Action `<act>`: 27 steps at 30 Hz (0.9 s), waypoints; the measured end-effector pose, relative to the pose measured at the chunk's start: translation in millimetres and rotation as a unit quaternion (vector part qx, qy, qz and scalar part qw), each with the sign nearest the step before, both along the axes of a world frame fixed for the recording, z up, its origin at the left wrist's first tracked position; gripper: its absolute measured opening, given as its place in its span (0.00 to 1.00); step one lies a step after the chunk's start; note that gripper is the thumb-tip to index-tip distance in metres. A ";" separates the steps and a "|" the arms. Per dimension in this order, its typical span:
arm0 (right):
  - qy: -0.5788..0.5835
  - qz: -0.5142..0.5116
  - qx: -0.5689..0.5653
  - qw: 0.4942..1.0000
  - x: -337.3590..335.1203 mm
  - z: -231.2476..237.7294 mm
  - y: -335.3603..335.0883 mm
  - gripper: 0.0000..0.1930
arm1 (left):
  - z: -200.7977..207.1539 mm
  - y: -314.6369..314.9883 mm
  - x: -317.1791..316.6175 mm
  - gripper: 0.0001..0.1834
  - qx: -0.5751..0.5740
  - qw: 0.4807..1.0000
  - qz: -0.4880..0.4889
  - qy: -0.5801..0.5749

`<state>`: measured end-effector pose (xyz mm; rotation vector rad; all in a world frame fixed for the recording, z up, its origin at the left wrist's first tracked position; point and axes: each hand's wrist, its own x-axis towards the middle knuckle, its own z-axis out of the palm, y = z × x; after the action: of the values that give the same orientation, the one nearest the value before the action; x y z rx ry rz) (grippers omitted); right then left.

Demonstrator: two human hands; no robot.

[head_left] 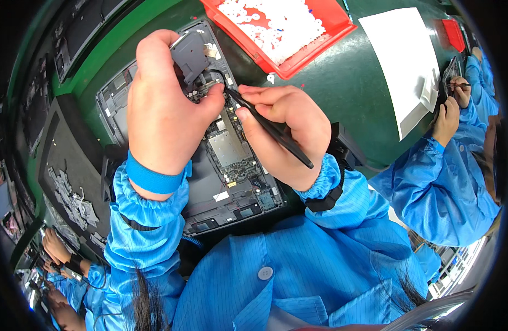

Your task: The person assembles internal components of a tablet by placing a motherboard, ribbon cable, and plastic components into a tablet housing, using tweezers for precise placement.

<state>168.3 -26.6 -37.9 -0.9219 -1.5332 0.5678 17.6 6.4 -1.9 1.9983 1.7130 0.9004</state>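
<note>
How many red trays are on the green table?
2: a large red tray of small white parts just beyond the hands, and a smaller red tray far right by a co-worker. Others may be hidden.

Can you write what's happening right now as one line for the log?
left hand: pressing grey part on opened device | right hand: holding black tweezers, tip at circuit board | red tray behind

Electronics assembly line in a factory. A long green bench [342, 83] runs left to right, shared by several workers in matching blue anti-static smocks: one sleeve [442, 182] at right, more hands [58, 248] at near left. On the bench: an opened device with exposed circuit boards [232, 160], a red parts bin [281, 27] of small white pieces at far centre, a white sheet [408, 66], and a dark tray [72, 193] holding what appear to be metal brackets.
</note>
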 end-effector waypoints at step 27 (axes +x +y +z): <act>-0.154 0.239 0.053 0.957 56.2 18.5 -89.6 0.22 | 54.6 62.5 -109.5 0.34 -0.265 0.943 -0.163 0.120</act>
<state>224.5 -116.2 -19.4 -0.5683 -2.0717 0.6970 -91.8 68.9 52.7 1.9723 1.4660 0.0668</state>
